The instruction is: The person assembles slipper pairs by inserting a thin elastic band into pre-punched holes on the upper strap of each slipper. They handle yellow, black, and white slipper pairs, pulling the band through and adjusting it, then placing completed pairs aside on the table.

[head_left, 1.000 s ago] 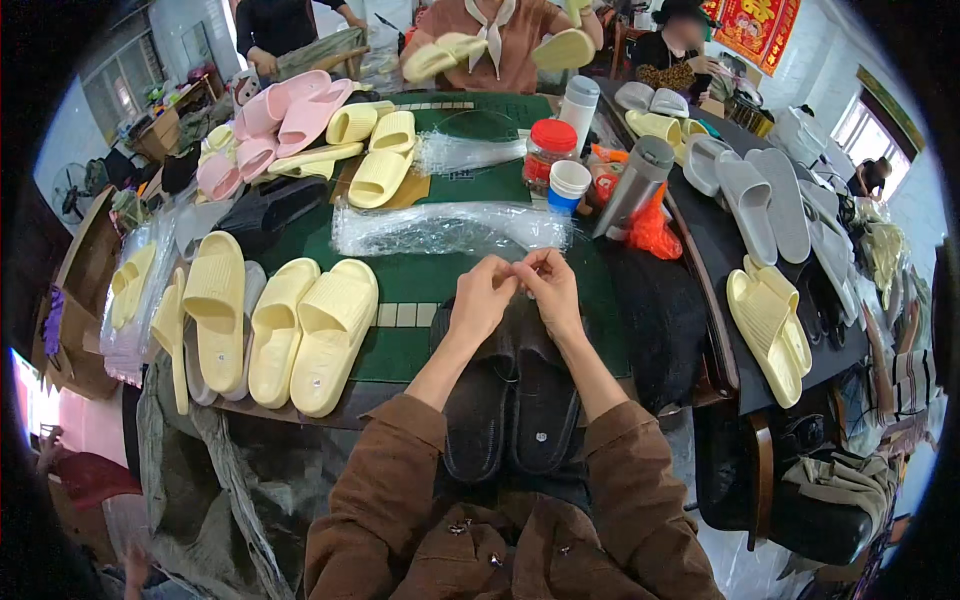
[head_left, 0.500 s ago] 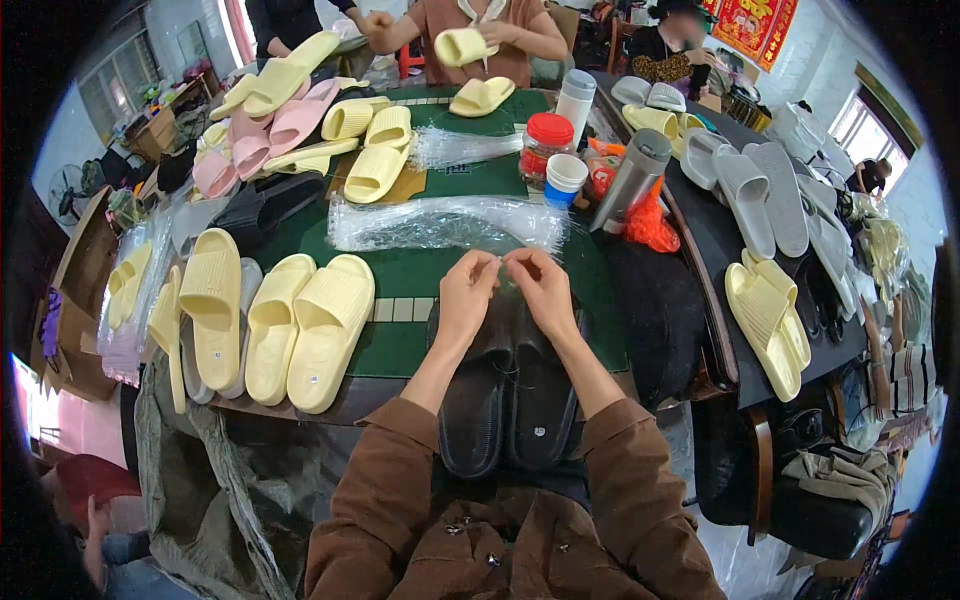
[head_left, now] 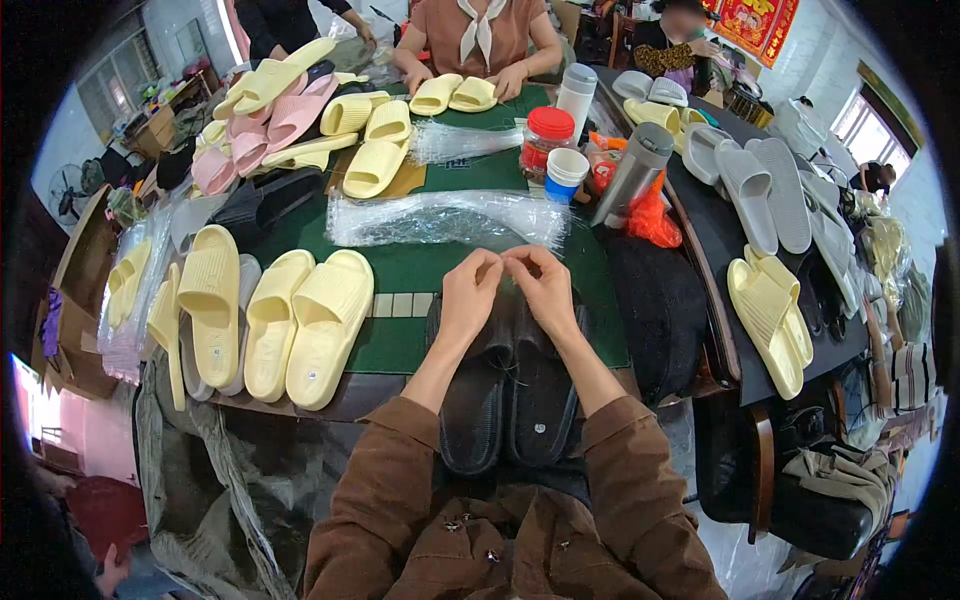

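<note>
Hands [head_left: 470, 298] are pinched, contents unclear, by black slippers [head_left: 474, 428] at a green-topped table [head_left: 400, 345] in a pale-walled room [head_left: 835, 55].

cannot make out anything pinched in left hand [head_left: 470, 298] or right hand [head_left: 543, 290], mid-frame. partly hidden behind both: black slippers [head_left: 472, 420], lower centre. cut off by top edge: co-worker in salmon top [head_left: 440, 35]. too small to read: white sticker [head_left: 540, 429].
</note>
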`<state>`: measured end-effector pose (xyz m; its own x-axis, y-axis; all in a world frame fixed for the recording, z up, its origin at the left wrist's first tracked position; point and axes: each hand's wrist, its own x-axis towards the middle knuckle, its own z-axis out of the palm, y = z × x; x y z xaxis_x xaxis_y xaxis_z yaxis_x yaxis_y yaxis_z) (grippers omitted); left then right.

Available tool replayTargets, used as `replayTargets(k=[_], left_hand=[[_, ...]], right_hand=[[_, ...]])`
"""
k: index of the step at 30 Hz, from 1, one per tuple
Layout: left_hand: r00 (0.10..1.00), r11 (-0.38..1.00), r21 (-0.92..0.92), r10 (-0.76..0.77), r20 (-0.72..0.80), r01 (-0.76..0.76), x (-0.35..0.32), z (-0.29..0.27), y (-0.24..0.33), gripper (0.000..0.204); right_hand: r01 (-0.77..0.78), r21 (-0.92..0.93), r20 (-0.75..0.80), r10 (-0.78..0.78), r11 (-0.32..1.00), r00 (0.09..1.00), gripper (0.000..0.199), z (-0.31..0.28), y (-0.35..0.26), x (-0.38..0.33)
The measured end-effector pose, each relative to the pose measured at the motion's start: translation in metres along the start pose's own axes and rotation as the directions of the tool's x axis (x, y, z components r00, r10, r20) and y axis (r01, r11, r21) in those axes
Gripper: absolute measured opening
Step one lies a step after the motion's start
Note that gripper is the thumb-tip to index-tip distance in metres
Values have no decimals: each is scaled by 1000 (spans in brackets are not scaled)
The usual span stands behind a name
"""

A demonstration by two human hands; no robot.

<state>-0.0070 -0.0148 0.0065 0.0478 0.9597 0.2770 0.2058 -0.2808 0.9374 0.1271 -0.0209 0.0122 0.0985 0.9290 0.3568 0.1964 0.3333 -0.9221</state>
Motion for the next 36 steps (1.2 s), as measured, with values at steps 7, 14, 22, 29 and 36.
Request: replayTargets(k=[7, 14, 22, 29, 36], left_hand=[[999, 999, -41, -33, -4, 33, 2, 2, 2, 13], [1000, 1000, -11, -5, -14, 4, 1, 2, -4, 13], [1000, 999, 49, 24, -18, -23, 0, 6, -2, 13], [998, 996, -87, 9, -64, -15, -3, 4, 0, 9], [986, 986, 58, 159, -46, -157, -3, 13, -1, 15]], right_hand=[[89, -77, 6, -88, 993, 996, 11, -3, 8, 2], [75, -44, 8, -74, 996, 997, 11, 0, 9, 1], [-9, 22, -49, 10, 1000, 999, 13, -2, 16, 1], [-157, 58, 16, 156, 986, 988, 18, -5, 3, 2], [-137, 161, -82, 151, 977, 985, 20, -11, 12, 4]])
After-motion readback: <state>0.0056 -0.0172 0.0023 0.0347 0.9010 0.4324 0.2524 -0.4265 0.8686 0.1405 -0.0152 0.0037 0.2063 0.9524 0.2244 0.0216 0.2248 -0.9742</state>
